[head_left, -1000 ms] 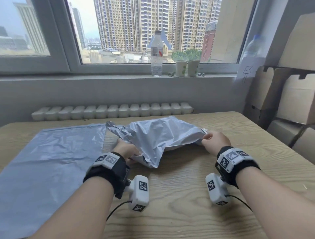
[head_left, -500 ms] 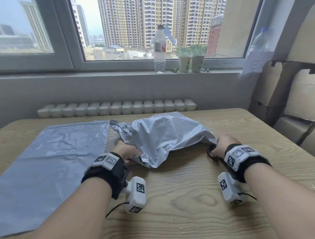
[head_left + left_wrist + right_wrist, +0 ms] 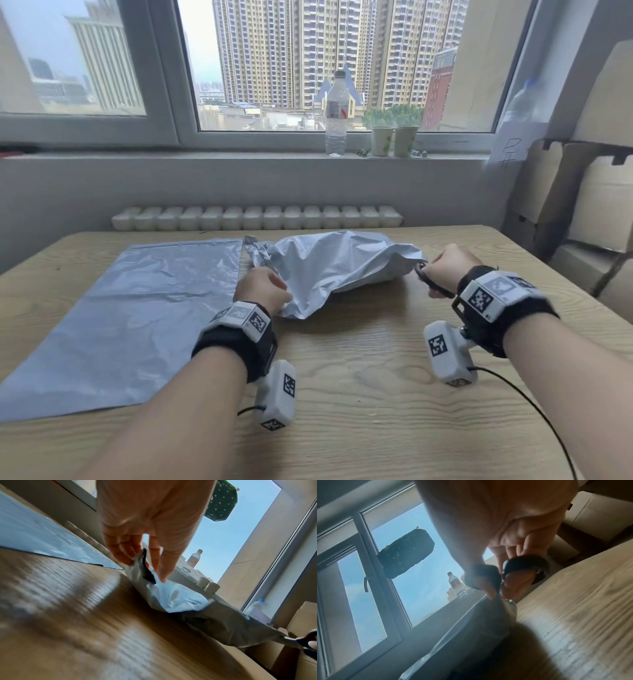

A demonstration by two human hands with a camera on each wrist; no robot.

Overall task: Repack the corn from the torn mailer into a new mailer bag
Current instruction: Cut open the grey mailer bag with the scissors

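The crumpled grey torn mailer [image 3: 335, 263] lies bulging in the middle of the wooden table [image 3: 359, 377]; the corn inside is hidden. My left hand [image 3: 274, 286] pinches the mailer's [image 3: 175, 597] left end between thumb and fingers [image 3: 123, 555]. At the bag's right end my right hand [image 3: 436, 265] grips black-handled scissors [image 3: 430, 282], fingers through the loops [image 3: 527, 568]. In the left wrist view the scissors [image 3: 305, 600] meet the mailer's right tip. The new mailer [image 3: 130, 318] lies flat on the table's left side.
A radiator [image 3: 257, 217] runs behind the table's far edge. On the windowsill stand a water bottle [image 3: 335, 113] and two paper cups [image 3: 394, 140]. Cardboard boxes [image 3: 582, 212] are stacked at the right, close to the table's corner.
My right hand, which held the mailer's right end a second ago, now holds scissors there. The left hand has kept its pinch. The head view has tilted upward.
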